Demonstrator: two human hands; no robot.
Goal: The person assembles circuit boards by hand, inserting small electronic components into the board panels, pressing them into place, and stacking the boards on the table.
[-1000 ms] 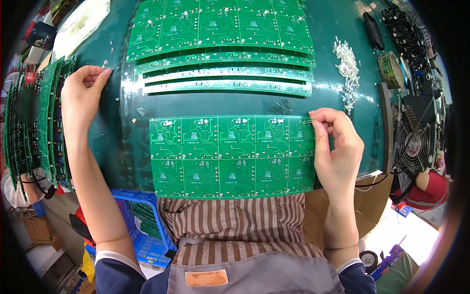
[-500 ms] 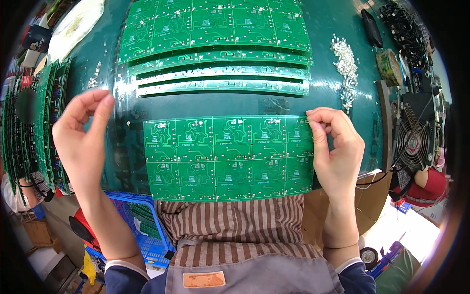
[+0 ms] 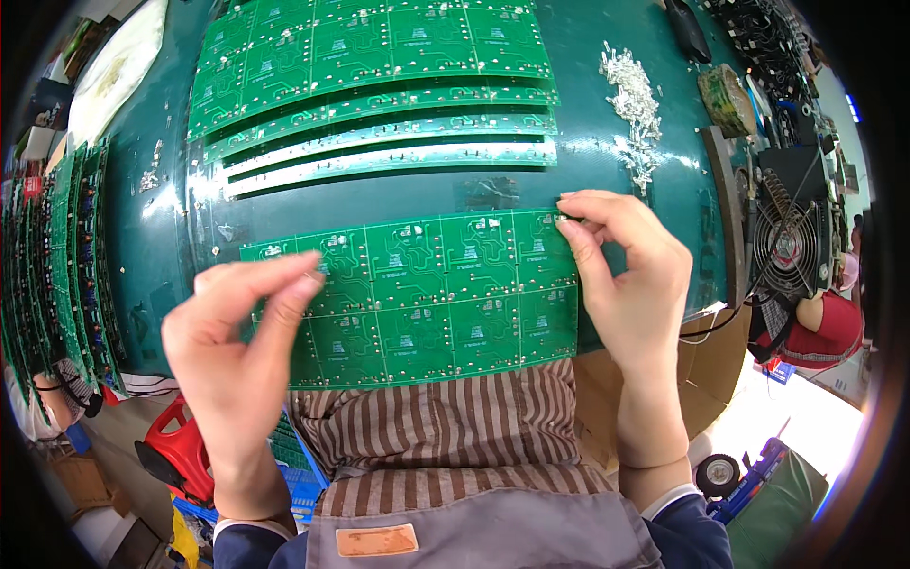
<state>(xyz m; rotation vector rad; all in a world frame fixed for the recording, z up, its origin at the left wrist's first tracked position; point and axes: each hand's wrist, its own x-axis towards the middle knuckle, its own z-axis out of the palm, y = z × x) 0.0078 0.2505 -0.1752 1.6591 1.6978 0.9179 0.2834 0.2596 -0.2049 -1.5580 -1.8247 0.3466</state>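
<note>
A green circuit-board panel (image 3: 412, 313), ruled into several equal sections, lies at the near edge of the table with small pale parts along its far side. Over its left part hovers my left hand (image 3: 237, 332), thumb and forefinger pinched; anything between the tips is too small to make out. At the panel's far right corner, my right hand (image 3: 630, 275) pinches a small whitish component between thumb and forefinger, at the board's surface. Beyond the panel, several similar green panels (image 3: 379, 57) lie in an overlapping stepped pile.
Loose small clear-white components (image 3: 633, 109) lie heaped at the right. Upright populated circuit boards (image 3: 81, 256) line the left edge. A fan (image 3: 789, 248), a tape roll (image 3: 727, 101) and dark cables (image 3: 758, 38) are at the right. A blue basket (image 3: 305, 484) stands below the table.
My left hand has moved right, from beside the panel to over its left part. My right hand stays at the far right corner. The whole view has shifted slightly.
</note>
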